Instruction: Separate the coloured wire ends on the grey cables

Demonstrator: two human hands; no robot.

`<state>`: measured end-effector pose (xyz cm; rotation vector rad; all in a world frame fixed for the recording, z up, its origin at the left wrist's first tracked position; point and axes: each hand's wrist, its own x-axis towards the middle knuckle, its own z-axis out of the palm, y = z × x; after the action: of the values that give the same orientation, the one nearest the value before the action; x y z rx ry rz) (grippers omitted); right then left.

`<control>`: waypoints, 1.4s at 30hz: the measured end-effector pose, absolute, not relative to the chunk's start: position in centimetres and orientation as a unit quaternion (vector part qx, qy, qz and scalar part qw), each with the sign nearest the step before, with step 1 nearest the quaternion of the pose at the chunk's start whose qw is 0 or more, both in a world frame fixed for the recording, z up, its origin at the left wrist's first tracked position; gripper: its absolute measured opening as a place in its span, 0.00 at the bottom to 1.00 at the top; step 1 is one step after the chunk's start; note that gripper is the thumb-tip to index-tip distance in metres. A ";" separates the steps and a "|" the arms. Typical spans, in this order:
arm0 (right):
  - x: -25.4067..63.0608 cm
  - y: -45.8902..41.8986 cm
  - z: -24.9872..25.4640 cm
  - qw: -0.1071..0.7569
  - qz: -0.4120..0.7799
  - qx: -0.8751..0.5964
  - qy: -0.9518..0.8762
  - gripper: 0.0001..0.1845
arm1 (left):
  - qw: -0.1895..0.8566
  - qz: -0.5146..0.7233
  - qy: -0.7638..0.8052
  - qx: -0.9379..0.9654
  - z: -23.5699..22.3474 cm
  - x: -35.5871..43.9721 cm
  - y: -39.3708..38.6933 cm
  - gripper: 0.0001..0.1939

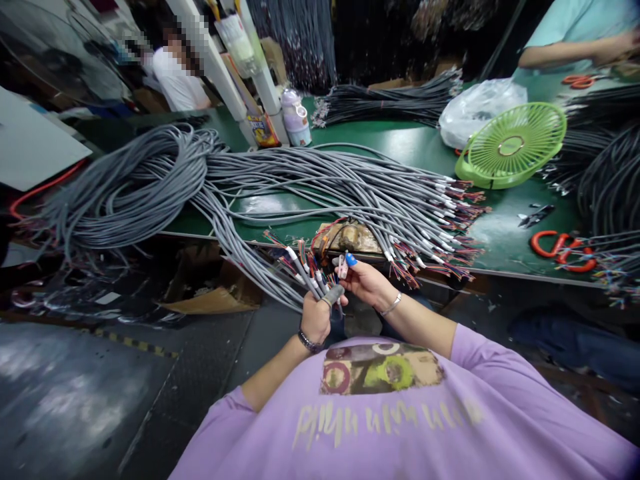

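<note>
My left hand (316, 319) is closed round a bunch of grey cables (261, 275), with a grey cover on its thumb. The bunch's stripped ends, with white sleeves and thin coloured wires (300, 259), stick up above the fist. Close beside them, my right hand (369, 283) is pinched, a blue cover on one fingertip. A small pale thing shows at its fingertips, too small to tell whether it is a held piece or a wrapped finger. Many more grey cables (320, 167) lie across the green table (407, 143), their stripped ends to the right.
A brownish, worn block-like thing (356, 237) sits at the table edge before my hands. On the right are a green fan (515, 145), orange-handled scissors (563, 250) and black cables (610, 167). A bottle (296, 119) stands behind. Co-workers (177, 80) are at the back left and right.
</note>
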<state>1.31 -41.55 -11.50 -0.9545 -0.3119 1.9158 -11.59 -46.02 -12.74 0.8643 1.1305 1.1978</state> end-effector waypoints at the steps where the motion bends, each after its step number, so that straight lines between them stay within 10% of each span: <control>1: 1.3 -41.6 -11.5 0.470 0.783 -0.387 -0.127 0.14 | 0.599 0.516 0.485 0.373 -12.8 -11.6 -46.0 0.12; 23: 2.3 -46.5 -11.9 0.378 0.676 -0.407 -0.485 0.16 | 0.672 0.481 0.463 0.321 -13.0 -14.2 -47.9 0.24; 42: 3.8 -47.6 -12.3 0.412 0.511 -0.464 -0.595 0.08 | 0.604 0.551 0.430 0.384 -12.5 -16.8 -50.5 0.12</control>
<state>3.80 -47.62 -12.26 -1.1668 -1.4968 1.2866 -16.82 -50.46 -12.46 0.8878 0.9961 1.2745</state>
